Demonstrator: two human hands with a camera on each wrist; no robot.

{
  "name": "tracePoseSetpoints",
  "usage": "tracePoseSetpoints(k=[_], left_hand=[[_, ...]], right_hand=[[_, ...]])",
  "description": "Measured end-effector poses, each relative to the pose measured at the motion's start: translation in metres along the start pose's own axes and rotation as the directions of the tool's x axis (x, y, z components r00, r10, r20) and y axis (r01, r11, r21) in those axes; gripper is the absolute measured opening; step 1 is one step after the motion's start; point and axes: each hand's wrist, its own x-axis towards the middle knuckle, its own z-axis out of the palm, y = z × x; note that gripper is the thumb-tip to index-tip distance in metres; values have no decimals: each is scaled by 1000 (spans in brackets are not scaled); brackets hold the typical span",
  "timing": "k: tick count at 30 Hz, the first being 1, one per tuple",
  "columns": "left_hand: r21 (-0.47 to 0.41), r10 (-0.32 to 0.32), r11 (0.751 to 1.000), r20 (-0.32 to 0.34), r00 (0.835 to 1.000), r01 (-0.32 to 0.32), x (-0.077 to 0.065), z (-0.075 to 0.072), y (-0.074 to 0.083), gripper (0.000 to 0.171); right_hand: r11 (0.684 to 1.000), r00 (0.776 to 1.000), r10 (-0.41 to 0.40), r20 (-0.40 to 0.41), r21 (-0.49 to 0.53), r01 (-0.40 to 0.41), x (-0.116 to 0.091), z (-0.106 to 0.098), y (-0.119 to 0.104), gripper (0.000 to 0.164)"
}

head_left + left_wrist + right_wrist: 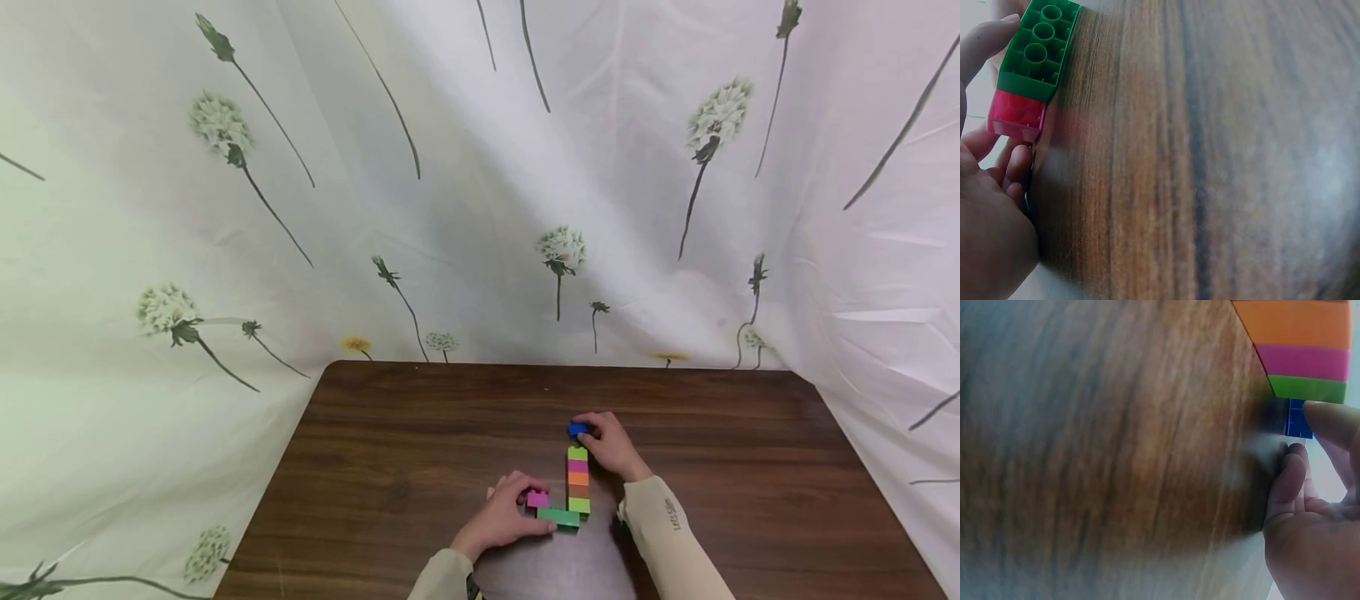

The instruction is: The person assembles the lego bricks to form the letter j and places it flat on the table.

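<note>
My left hand [501, 515] grips a green toy brick [558, 517] and a pink brick [537, 499] that adjoins its left end, thumb against the green one and forefinger at the pink. In the left wrist view, the green brick's hollow underside [1038, 50] faces the camera. A joined row of lime, purple, orange and brown bricks [578, 479] lies just beyond the green brick. At the row's far end my right hand [609, 446] pinches a small blue brick [576, 429] between thumb and fingers. Whether blue and lime touch, I cannot tell.
All the bricks are on a dark wood-grain table [390, 450]. Behind the table's far edge hangs a white cloth [480, 250] printed with dandelions, which also runs down both sides.
</note>
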Motion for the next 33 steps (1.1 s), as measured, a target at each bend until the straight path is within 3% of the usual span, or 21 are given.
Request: tracePoseSetpoints(k=[33], left_hand=[[-28, -16, 999, 14, 1000, 16, -1, -4, 2, 47]], right_hand=[[1000, 1000, 18, -4, -5, -18, 3, 2, 2, 20]])
